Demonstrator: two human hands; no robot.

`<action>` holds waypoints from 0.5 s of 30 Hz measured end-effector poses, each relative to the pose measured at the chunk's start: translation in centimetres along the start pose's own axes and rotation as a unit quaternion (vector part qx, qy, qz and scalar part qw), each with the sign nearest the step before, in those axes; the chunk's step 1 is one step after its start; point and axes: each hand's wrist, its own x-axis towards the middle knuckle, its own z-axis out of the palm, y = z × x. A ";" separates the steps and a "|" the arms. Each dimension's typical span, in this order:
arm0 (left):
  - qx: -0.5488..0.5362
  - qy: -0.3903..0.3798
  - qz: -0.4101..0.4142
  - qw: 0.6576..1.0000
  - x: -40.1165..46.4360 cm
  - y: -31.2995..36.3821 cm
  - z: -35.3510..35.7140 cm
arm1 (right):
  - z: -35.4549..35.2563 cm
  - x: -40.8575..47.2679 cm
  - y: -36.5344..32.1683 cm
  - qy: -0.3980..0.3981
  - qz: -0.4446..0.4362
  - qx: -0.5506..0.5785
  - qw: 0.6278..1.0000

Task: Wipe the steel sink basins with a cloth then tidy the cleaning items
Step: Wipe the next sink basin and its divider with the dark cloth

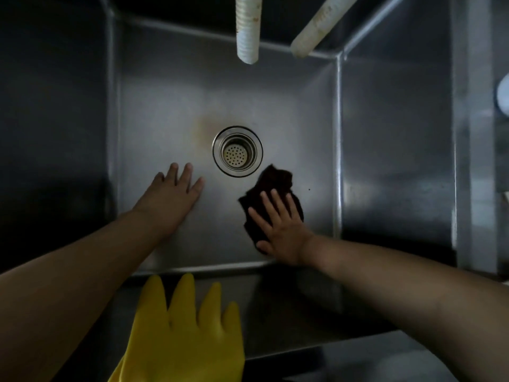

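Observation:
I look straight down into a deep steel sink basin (170, 111) with a round strainer drain (237, 151) in its floor. My right hand (278, 230) presses flat on a dark brown cloth (275, 180) lying on the basin floor, just right of and below the drain. My left hand (172, 197) rests flat on the bare floor left of the drain, fingers spread, holding nothing. A faint brownish stain (202, 128) marks the floor up-left of the drain.
A yellow rubber glove (181, 334) hangs over the sink's near front edge. Two white hoses, one ribbed (248, 28) and one smooth (322, 26), hang over the far side. A steel divider wall (468, 133) stands at the right, with a white round object (503, 95) beyond it.

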 end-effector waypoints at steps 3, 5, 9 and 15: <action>0.007 0.001 0.006 1.000 -0.2 0.0 -0.2 | -0.3 -0.2 -1.9 -0.027 -0.090 -0.019 0.995; 0.011 0.002 0.005 1.000 -0.3 0.1 -0.2 | -0.4 0.0 -2.9 -0.032 -0.130 -0.030 0.990; 0.013 0.003 0.010 1.000 -0.4 0.1 -0.3 | -0.6 -0.4 -2.6 -0.036 -0.161 -0.034 0.986; 0.010 0.001 0.011 1.000 -0.5 0.0 -0.4 | 1.6 -3.2 2.6 -0.102 -0.061 -0.069 0.990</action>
